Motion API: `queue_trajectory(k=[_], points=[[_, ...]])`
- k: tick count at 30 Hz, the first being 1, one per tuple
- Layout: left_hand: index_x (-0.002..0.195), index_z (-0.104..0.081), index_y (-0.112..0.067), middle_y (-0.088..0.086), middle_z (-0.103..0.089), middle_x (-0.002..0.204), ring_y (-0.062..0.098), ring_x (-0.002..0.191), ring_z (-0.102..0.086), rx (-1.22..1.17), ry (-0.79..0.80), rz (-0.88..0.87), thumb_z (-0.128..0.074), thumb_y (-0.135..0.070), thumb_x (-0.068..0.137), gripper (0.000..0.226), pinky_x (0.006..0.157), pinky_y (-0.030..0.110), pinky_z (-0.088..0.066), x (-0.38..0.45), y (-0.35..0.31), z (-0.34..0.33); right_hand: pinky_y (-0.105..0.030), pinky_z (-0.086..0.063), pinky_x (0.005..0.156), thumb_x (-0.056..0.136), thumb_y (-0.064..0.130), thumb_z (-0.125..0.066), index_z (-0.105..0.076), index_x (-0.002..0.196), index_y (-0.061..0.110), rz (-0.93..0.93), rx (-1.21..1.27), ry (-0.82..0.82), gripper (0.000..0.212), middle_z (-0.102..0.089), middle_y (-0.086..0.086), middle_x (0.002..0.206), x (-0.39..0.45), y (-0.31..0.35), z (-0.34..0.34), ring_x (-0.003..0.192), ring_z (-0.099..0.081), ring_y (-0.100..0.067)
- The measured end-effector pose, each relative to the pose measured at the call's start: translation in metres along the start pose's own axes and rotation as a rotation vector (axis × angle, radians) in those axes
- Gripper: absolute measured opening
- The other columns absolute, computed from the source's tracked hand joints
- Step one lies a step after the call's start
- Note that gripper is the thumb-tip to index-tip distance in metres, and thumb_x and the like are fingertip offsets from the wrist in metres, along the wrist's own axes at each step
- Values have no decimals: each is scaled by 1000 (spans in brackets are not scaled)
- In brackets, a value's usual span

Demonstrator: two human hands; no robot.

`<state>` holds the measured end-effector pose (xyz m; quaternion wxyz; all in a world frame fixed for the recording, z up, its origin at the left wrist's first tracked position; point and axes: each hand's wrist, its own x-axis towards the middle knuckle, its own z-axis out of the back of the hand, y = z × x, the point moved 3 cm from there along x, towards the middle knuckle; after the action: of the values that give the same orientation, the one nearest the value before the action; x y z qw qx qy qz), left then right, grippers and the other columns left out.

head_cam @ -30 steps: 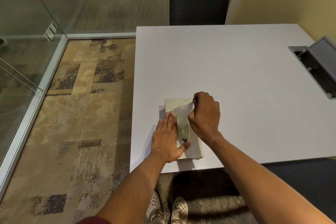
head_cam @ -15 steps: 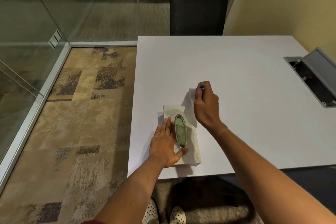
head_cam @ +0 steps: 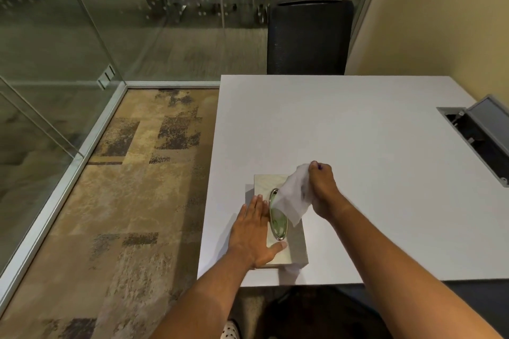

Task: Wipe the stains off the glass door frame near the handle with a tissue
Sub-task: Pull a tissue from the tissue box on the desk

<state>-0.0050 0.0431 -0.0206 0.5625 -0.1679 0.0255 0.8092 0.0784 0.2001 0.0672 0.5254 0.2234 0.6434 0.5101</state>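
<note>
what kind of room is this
Most likely a small office meeting room: glass partition walls with metal frames, a white table with an open cable hatch, a black office chair and patterned carpet.

I see both forearms entering from the bottom edge of the frame, bare, converging toward lower centre. My left hand lies flat, palm down, fingers extended and close together, thumb splayed toward the right. My right hand, slightly higher and to the right, is curled into a loose fist, wrist bent, knuckles up (the fingertips are pinched closed on a thin white sheet). The hands sit near each other, not touching.
</note>
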Motion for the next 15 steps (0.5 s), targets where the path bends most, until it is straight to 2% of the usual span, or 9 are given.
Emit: queue_trajectory(k=[1, 4, 5, 7, 9, 10, 12, 14, 15], points=[[159, 13, -11, 11, 19, 166, 25, 153, 19, 11, 7, 1, -31, -82, 88, 109, 126, 43, 6, -1, 1, 1, -38, -48, 92, 107, 31, -33, -48, 126, -7, -41, 47, 49, 45, -57, -17, 115, 0, -3, 0, 106, -57, -31], [158, 15, -9, 12, 21, 165, 27, 153, 21, 44, 7, 13, -28, -81, 89, 109, 126, 45, 5, -4, 5, 7, -45, -45, 105, 103, 38, -45, -57, 125, -3, -169, 198, 172, 48, -62, -20, 121, -4, -6, 2, 116, -58, -34], [158, 15, -9, 12, 22, 165, 27, 152, 22, 50, 5, 18, -27, -81, 89, 108, 126, 45, 6, -5, 7, 9, -44, -45, 105, 101, 33, -52, -57, 125, -2, -197, 236, 202, 43, -62, -19, 122, -6, -5, 2, 117, -59, -34], [157, 16, -9, 12, 24, 164, 27, 152, 23, 63, 5, 30, -26, -81, 89, 108, 126, 46, 6, -7, 11, 16, -42, -49, 100, 95, 10, -59, -57, 127, -3, -189, 269, 251, 35, -63, -19, 121, -9, -2, -1, 113, -60, -35], [157, 18, -9, 12, 25, 164, 28, 151, 24, 77, -1, 45, -26, -81, 89, 109, 126, 46, 6, -8, 15, 23, -43, -53, 90, 87, -10, -57, -59, 122, -7, -127, 205, 258, 35, -64, -20, 110, -11, -1, -4, 100, -62, -35], [157, 18, -9, 12, 26, 164, 28, 151, 24, 81, -9, 53, -26, -81, 89, 108, 126, 46, 6, -9, 17, 27, -44, -54, 85, 85, -14, -56, -61, 116, -9, -74, 128, 234, 32, -65, -21, 102, -12, 0, -4, 94, -63, -36], [157, 18, -9, 12, 25, 164, 28, 151, 24, 97, -33, 67, -24, -81, 89, 107, 125, 47, 4, -12, 21, 35, -45, -54, 79, 83, -12, -59, -66, 102, -9, 77, -39, 171, 20, -65, -22, 91, -13, 2, -5, 87, -63, -35], [156, 18, -8, 14, 25, 163, 29, 151, 24, 126, -56, 84, -22, -80, 90, 106, 125, 47, 4, -16, 27, 42, -40, -53, 73, 85, -4, -60, -70, 88, 0, 259, -189, 142, 11, -68, -18, 85, -16, 9, -10, 81, -63, -28], [155, 19, -7, 15, 25, 163, 29, 151, 24, 137, -73, 97, -21, -80, 90, 106, 125, 47, 4, -17, 30, 46, -37, -52, 70, 86, 0, -58, -71, 83, 7, 357, -278, 126, 15, -70, -12, 81, -18, 13, -13, 77, -63, -23]])
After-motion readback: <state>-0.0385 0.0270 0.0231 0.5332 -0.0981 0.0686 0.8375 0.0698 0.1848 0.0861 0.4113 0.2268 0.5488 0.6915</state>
